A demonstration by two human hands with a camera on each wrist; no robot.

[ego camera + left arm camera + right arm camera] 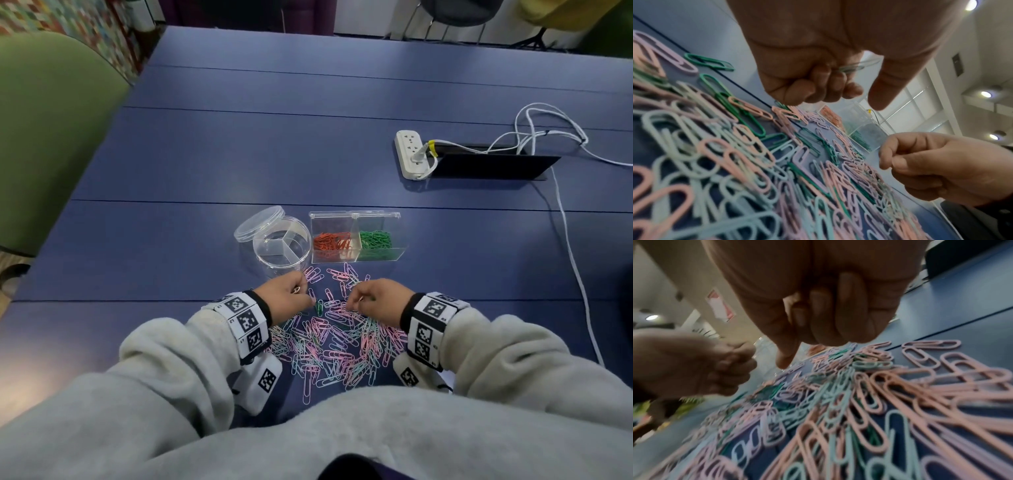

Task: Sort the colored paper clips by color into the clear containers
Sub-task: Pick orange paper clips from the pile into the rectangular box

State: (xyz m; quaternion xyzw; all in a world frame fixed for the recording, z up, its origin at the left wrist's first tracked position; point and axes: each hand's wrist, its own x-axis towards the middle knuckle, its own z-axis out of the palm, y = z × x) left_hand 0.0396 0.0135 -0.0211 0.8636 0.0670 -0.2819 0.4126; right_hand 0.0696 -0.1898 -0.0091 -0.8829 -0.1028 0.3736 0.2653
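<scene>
Colored paper clips (337, 346), plastic-coated in pink, lilac, pale blue and dark green, lie in a loose heap on the blue tabletop (239, 154), right in front of the person and between the two wrists. Just beyond the heap stands a clear rectangular two-compartment box (356, 240) with its lid up: orange-red clips (331, 244) fill its left compartment, dark green clips (375, 240) its right one. Beside it on the left sits a clear round container (281, 247) divided into three sections, with its clear round lid (259, 223) leaning against its far left side.

The left hand (291, 298) hovers over the far left edge of the heap; in the left wrist view its grip is curled, with a pale clip (859, 65) held between fingers and thumb. The right hand (376, 298) hovers over the far right part of the heap with fingers curled into the palm and the forefinger reaching down toward the clips; whether it holds one, I cannot tell.

Well apart, at the far right, a white power strip (411, 154) with white cables lies by a dark cable slot.
</scene>
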